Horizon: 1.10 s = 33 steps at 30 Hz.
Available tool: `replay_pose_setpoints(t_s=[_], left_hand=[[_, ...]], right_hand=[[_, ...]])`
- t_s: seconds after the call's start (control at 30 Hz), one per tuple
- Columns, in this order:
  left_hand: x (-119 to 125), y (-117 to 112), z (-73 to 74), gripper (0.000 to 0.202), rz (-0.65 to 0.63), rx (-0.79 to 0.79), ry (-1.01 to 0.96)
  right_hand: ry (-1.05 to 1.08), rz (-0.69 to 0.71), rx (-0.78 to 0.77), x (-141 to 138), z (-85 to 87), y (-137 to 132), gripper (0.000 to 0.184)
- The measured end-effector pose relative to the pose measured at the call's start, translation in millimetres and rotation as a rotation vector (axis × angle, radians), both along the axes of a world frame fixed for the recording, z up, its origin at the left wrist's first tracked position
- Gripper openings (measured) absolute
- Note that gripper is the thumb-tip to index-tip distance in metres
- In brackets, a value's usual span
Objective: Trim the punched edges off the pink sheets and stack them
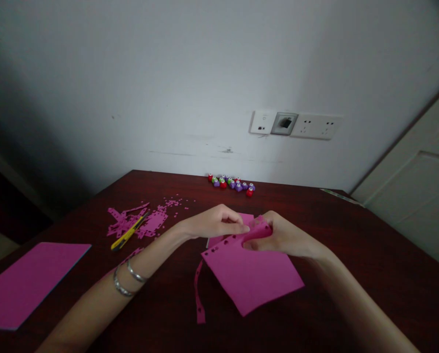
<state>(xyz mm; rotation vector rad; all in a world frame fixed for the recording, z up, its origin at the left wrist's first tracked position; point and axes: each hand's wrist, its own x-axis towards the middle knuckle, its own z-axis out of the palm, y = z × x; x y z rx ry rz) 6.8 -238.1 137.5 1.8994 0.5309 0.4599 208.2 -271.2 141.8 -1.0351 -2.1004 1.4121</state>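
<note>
A pink sheet of craft paper [263, 282] with a row of small punched holes along its upper left edge is tilted above the table. My right hand [281, 238] grips its top edge, thumb on the near face and fingers behind. Beside it, my left hand [219, 223] has thumb and forefinger closed at the same edge; its other fingers are curled and partly hidden. Below the sheet's left corner is a narrow pink strip with holes [199, 299]. Part of another pink piece [246, 216] shows behind the hands.
A yellow utility knife [127, 235] lies across pink paper scraps [122, 220] on the left. A stack of pink sheets [36, 282] rests at the table's left. Several small red, green and purple pieces with white tops [237, 186] sit by the wall. A ruler-like strip [340, 197] lies back right.
</note>
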Motion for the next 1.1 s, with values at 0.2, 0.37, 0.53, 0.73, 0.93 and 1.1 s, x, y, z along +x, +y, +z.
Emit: replay_pose_setpoints(t_s=[0.2, 0.37, 0.53, 0.73, 0.93, 1.1], left_hand=[[5.7, -2.9, -0.3, 0.034, 0.03, 0.042, -0.056], [4.7, -4.2, -2.9, 0.038, 0.054, -0.108, -0.123], [-1.0, -1.0, -5.0, 0.039, 0.044, -0.279, -0.181], [-8.3, 3.4, -1.1, 0.036, 0.002, -0.111, -0.041], [-4.1, -0.6, -0.8, 0.027, -0.037, -0.057, 0.02], [-2.9, -2.0, 0.7, 0.025, -0.108, -0.044, 0.069]], right_hand=[[0.09, -0.051, -0.016, -3.8, -3.5, 0.0, 0.031], [0.144, -0.008, 0.009, -4.8, -1.4, 0.0, 0.021], [0.05, -0.04, 0.037, 1.1, 6.8, -1.2, 0.021], [-0.003, -0.169, 0.059, 9.6, 13.8, -1.9, 0.021], [-0.132, 0.06, 0.024, 13.0, 17.6, -2.0, 0.017], [-0.068, 0.077, -0.006, 14.1, 20.8, -0.9, 0.027]])
